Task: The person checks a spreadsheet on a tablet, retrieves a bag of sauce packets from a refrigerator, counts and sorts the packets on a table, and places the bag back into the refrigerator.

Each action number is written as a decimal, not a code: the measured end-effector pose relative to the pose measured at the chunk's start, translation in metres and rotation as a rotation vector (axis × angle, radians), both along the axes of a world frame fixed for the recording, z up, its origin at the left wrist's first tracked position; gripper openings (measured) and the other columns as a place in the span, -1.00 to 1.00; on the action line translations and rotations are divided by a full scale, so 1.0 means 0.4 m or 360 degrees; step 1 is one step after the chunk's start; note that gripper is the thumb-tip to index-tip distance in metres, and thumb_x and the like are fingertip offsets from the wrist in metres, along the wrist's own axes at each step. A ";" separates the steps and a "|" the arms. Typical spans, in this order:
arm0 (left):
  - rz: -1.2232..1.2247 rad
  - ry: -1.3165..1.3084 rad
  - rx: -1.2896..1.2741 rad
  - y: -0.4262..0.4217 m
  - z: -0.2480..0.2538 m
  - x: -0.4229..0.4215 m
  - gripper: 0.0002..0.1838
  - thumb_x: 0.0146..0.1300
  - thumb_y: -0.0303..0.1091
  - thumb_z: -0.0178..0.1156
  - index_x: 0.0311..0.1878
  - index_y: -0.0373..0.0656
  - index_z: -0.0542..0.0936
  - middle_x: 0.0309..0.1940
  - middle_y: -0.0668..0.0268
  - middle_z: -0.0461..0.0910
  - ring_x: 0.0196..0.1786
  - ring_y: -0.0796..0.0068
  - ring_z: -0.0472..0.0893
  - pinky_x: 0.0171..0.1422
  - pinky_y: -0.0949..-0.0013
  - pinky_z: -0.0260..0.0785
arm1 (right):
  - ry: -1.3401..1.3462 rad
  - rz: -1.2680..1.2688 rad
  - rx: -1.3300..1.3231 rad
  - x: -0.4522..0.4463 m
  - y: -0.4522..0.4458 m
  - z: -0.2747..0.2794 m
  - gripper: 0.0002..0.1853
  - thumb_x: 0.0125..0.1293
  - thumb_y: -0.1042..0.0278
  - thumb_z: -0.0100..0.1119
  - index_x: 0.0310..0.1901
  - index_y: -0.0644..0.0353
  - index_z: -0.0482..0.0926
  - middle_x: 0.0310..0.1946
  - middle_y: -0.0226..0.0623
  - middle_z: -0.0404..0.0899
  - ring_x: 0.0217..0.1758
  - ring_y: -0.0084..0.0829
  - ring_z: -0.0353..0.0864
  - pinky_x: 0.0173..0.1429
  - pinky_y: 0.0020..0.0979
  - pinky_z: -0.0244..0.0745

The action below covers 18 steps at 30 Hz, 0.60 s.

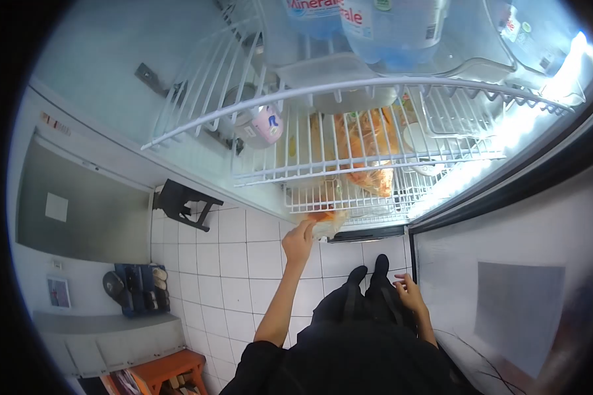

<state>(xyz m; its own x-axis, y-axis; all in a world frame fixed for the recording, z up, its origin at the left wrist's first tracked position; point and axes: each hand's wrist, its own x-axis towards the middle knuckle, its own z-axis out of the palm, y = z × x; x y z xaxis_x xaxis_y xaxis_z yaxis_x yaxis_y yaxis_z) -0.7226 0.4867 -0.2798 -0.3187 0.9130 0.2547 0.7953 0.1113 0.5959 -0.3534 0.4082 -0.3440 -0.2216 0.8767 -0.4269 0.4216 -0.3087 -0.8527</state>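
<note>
My left hand (298, 242) is closed on the edge of a clear plastic bag (328, 224) with something orange inside, at the front of a low wire shelf in the lit fridge. My right hand (410, 293) hangs by my right leg, fingers apart, holding nothing. Above the bag, a larger bag of orange food (370, 151) lies behind the wire bars. A pink and white container (262, 126) sits on the left of a wire shelf (310, 172). Large water bottles (395, 29) stand in a clear bin on the top shelf.
The open fridge door (454, 263) is at my right. A black stool (188, 203) stands on the tiled floor to the left. Farther left are a grey door (79, 204), a wall rack with a cap (138, 289) and an orange shelf unit (168, 368).
</note>
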 end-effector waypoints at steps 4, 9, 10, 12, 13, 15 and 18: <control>0.0140 -0.0612 0.0504 -0.076 0.056 0.048 -0.89 0.40 -0.53 0.07 -0.21 -0.22 0.60 -0.41 0.27 0.67 -0.44 0.50 0.63 -0.29 0.50 0.44 | 0.0081 0.0297 0.0098 -0.052 0.104 0.053 -0.70 0.47 0.34 0.04 0.15 0.24 0.43 -0.06 -0.16 0.67 -0.13 -0.41 0.65 -0.07 -0.40 0.50; 0.0249 -0.1150 0.0693 -0.139 0.124 0.095 -0.92 0.48 -0.42 0.04 -0.19 -0.18 0.42 -0.33 0.33 0.55 -0.27 0.64 0.51 -0.18 0.55 0.40 | 0.0923 0.0422 -0.0445 -0.188 0.198 0.189 -0.57 0.52 0.27 -0.02 0.33 0.13 0.22 0.08 -0.12 0.55 0.07 -0.32 0.62 0.13 -0.37 0.50; 0.0236 -0.1320 0.0716 -0.144 0.131 0.104 -0.91 0.49 -0.39 0.04 -0.17 -0.16 0.38 -0.32 0.34 0.54 -0.26 0.65 0.51 -0.19 0.56 0.40 | 0.1126 0.0410 -0.0615 -0.225 0.209 0.255 -0.54 0.52 0.28 -0.02 0.36 0.11 0.17 0.10 -0.10 0.53 0.09 -0.29 0.62 0.16 -0.34 0.50; 0.0228 -0.1540 0.0731 -0.149 0.145 0.123 -0.89 0.50 -0.36 0.03 -0.14 -0.11 0.31 -0.30 0.34 0.52 -0.26 0.66 0.50 -0.21 0.57 0.39 | 0.1319 0.0449 -0.0492 -0.286 0.212 0.347 -0.49 0.51 0.31 -0.02 0.40 0.10 0.08 0.11 -0.08 0.52 0.09 -0.26 0.62 0.18 -0.29 0.51; 0.0230 -0.1592 0.0722 -0.147 0.154 0.133 -0.88 0.51 -0.35 0.02 -0.13 -0.10 0.28 -0.29 0.34 0.52 -0.25 0.67 0.49 -0.22 0.57 0.39 | 0.1416 0.0460 -0.0422 -0.310 0.213 0.376 -0.46 0.51 0.33 -0.01 0.41 0.09 0.04 0.12 -0.07 0.51 0.09 -0.24 0.62 0.20 -0.27 0.52; 0.0233 -0.1653 0.0694 -0.142 0.156 0.136 -0.86 0.51 -0.32 0.01 -0.10 -0.07 0.26 -0.28 0.34 0.50 -0.24 0.66 0.49 -0.21 0.57 0.39 | 0.1587 0.0408 -0.0443 -0.338 0.219 0.409 -0.45 0.50 0.37 -0.01 0.41 0.10 0.03 0.11 -0.05 0.51 0.08 -0.21 0.62 0.19 -0.25 0.53; 0.0242 -0.1637 0.0576 -0.144 0.151 0.135 -0.78 0.51 -0.19 0.01 0.01 -0.07 0.26 -0.24 0.36 0.45 -0.18 0.61 0.49 -0.11 0.51 0.40 | 0.1560 0.0414 -0.0357 -0.346 0.222 0.418 -0.44 0.48 0.38 0.03 0.40 0.10 0.04 0.09 -0.03 0.51 0.06 -0.24 0.63 0.16 -0.25 0.56</control>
